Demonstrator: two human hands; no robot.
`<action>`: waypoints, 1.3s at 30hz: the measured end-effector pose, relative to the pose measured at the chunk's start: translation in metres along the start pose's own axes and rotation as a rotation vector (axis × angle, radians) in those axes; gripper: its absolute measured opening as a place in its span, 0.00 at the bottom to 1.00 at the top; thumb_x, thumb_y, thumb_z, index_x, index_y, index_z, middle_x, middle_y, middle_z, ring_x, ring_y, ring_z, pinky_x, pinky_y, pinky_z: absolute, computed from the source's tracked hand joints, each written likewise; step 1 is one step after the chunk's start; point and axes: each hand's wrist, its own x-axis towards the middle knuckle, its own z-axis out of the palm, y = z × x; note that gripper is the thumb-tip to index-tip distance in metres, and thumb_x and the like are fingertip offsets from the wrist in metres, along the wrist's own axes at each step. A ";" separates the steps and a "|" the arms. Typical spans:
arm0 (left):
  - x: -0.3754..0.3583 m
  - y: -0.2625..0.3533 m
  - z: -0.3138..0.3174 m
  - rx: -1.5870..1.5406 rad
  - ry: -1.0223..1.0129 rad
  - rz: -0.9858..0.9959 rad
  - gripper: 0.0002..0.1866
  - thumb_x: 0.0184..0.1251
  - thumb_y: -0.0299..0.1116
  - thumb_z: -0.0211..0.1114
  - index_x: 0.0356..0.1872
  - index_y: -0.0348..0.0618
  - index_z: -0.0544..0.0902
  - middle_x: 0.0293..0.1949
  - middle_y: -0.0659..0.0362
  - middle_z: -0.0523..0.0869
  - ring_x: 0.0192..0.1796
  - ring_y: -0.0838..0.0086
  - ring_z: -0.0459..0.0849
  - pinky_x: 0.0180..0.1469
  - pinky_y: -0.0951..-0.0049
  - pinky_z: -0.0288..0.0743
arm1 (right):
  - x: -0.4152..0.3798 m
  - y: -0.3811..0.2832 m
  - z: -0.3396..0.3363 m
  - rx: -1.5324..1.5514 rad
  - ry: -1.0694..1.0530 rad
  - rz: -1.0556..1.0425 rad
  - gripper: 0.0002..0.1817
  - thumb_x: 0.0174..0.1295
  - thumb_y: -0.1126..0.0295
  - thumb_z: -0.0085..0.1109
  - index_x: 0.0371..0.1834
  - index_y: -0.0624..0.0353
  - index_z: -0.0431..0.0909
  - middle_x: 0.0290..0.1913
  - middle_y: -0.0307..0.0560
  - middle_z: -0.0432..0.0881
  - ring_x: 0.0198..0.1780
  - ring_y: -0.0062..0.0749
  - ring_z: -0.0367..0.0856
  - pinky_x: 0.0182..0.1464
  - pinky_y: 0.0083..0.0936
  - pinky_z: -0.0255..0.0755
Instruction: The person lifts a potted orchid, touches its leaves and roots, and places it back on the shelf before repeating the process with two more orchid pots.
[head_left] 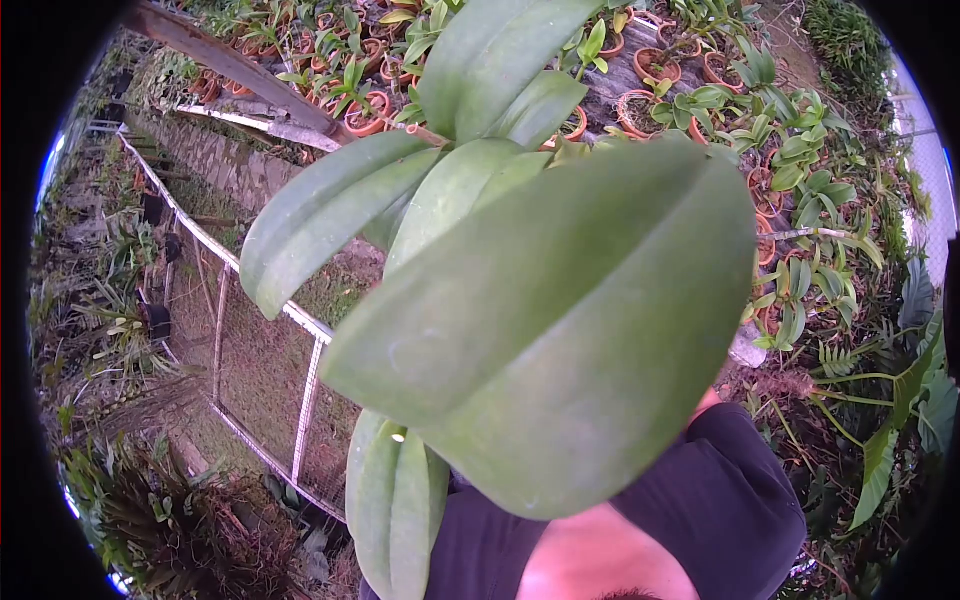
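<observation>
And it's leaf, leaf, leaf here! A leafy plant [450, 200] fills the middle, its biggest leaf [560, 350] right up close and softly blurred. Just beside that leaf's right edge, look, a sliver of skin [706, 404] above the dark sleeve [740, 470]: right hand or forearm, it's hard to say from here. Whether the right hand is grasping the plant or released, I cannot tell, and the same goes for the left hand, out of sight. Left of that skin and lower, a narrower leaf [395, 510] hangs down, with more leaves fanning out up and to the left. Beyond, up ahead of the right hand's side, terracotta pots [368, 125] of small green plants crowd together! Well off to the left, a white frame [308, 400] edges some mesh; further right, a broad-leaved plant [878, 475] spreads out. And top left, a rusty beam [230, 68] slants across.
</observation>
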 end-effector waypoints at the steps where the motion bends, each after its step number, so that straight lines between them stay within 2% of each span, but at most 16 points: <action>1: 0.000 0.002 0.001 0.010 -0.009 0.004 0.20 0.81 0.37 0.44 0.68 0.43 0.63 0.59 0.54 0.76 0.58 0.69 0.79 0.61 0.66 0.76 | 0.000 -0.002 0.000 -0.004 0.006 0.011 0.37 0.62 0.38 0.57 0.48 0.70 0.81 0.45 0.60 0.86 0.36 0.56 0.86 0.38 0.46 0.81; 2: 0.000 0.009 0.007 0.019 -0.020 0.008 0.20 0.81 0.37 0.45 0.68 0.43 0.63 0.59 0.54 0.76 0.58 0.69 0.79 0.61 0.67 0.76 | 0.001 -0.003 0.001 -0.008 0.012 0.023 0.37 0.62 0.38 0.57 0.49 0.70 0.81 0.42 0.60 0.86 0.35 0.56 0.87 0.38 0.46 0.81; 4: 0.000 0.026 0.021 -0.137 0.178 -0.194 0.20 0.80 0.36 0.45 0.67 0.43 0.64 0.58 0.55 0.77 0.58 0.70 0.79 0.61 0.67 0.75 | 0.002 -0.004 0.003 -0.050 -0.005 0.041 0.38 0.63 0.39 0.57 0.50 0.71 0.80 0.39 0.61 0.86 0.35 0.55 0.87 0.37 0.45 0.81; 6: 0.001 0.025 0.019 -0.136 0.193 -0.176 0.19 0.80 0.36 0.45 0.67 0.43 0.65 0.58 0.55 0.77 0.58 0.71 0.79 0.61 0.67 0.75 | 0.004 -0.002 0.009 -0.121 -0.054 0.052 0.38 0.63 0.39 0.57 0.51 0.72 0.79 0.37 0.62 0.86 0.34 0.55 0.87 0.36 0.45 0.81; 8: 0.003 -0.004 -0.007 0.020 0.021 0.054 0.19 0.79 0.35 0.46 0.67 0.43 0.66 0.58 0.56 0.77 0.58 0.71 0.79 0.61 0.67 0.74 | 0.004 -0.002 0.013 -0.119 -0.041 0.049 0.38 0.63 0.40 0.57 0.53 0.72 0.79 0.36 0.63 0.86 0.33 0.54 0.87 0.36 0.44 0.81; 14: 0.007 -0.008 -0.018 -0.030 0.071 -0.021 0.20 0.79 0.35 0.46 0.67 0.43 0.65 0.58 0.56 0.77 0.58 0.71 0.79 0.61 0.67 0.74 | 0.006 0.003 0.020 -0.047 0.005 0.036 0.38 0.64 0.41 0.56 0.55 0.73 0.78 0.34 0.63 0.86 0.32 0.55 0.86 0.36 0.45 0.80; 17: 0.010 -0.003 -0.006 0.017 0.107 0.072 0.21 0.79 0.36 0.46 0.69 0.44 0.64 0.58 0.55 0.77 0.58 0.70 0.79 0.62 0.66 0.74 | 0.007 -0.003 0.011 0.021 0.001 0.082 0.37 0.65 0.43 0.56 0.55 0.73 0.78 0.33 0.63 0.86 0.32 0.55 0.86 0.37 0.45 0.80; 20: 0.011 -0.003 -0.011 0.013 0.075 0.034 0.22 0.80 0.36 0.47 0.69 0.44 0.64 0.58 0.55 0.77 0.58 0.70 0.79 0.62 0.66 0.74 | 0.006 -0.006 0.008 0.072 0.012 0.092 0.35 0.66 0.44 0.55 0.55 0.73 0.78 0.37 0.65 0.86 0.33 0.56 0.86 0.38 0.45 0.80; 25: 0.010 -0.002 -0.010 0.025 0.024 -0.017 0.23 0.80 0.38 0.47 0.71 0.43 0.62 0.58 0.55 0.77 0.58 0.70 0.79 0.61 0.66 0.75 | -0.001 0.009 0.020 0.138 0.170 -0.028 0.32 0.67 0.50 0.57 0.55 0.74 0.78 0.49 0.70 0.83 0.34 0.56 0.86 0.38 0.44 0.80; 30: 0.012 -0.002 -0.005 0.070 0.015 0.021 0.28 0.80 0.41 0.47 0.75 0.44 0.58 0.61 0.54 0.76 0.59 0.69 0.80 0.59 0.67 0.77 | -0.009 0.004 0.010 0.450 0.151 0.069 0.23 0.67 0.62 0.60 0.54 0.74 0.79 0.54 0.69 0.82 0.32 0.41 0.88 0.35 0.30 0.80; 32: 0.012 0.000 -0.009 0.073 0.017 -0.019 0.28 0.80 0.42 0.47 0.76 0.45 0.57 0.63 0.53 0.75 0.59 0.68 0.80 0.58 0.66 0.78 | -0.013 -0.001 0.002 0.528 0.161 0.092 0.20 0.67 0.65 0.61 0.54 0.73 0.80 0.55 0.68 0.82 0.31 0.34 0.87 0.33 0.24 0.79; 35: 0.010 0.010 0.002 0.064 0.036 -0.025 0.29 0.80 0.43 0.47 0.76 0.47 0.56 0.64 0.53 0.74 0.59 0.67 0.80 0.58 0.64 0.80 | -0.016 0.003 0.003 0.533 0.228 0.074 0.19 0.68 0.66 0.60 0.53 0.73 0.81 0.55 0.68 0.81 0.30 0.29 0.86 0.32 0.22 0.78; 39: 0.010 0.004 -0.005 0.042 0.059 -0.053 0.28 0.80 0.42 0.47 0.75 0.48 0.58 0.64 0.54 0.74 0.59 0.67 0.80 0.57 0.63 0.81 | -0.014 0.014 0.005 0.344 0.148 0.009 0.21 0.67 0.64 0.62 0.53 0.72 0.81 0.57 0.70 0.80 0.31 0.34 0.88 0.33 0.25 0.80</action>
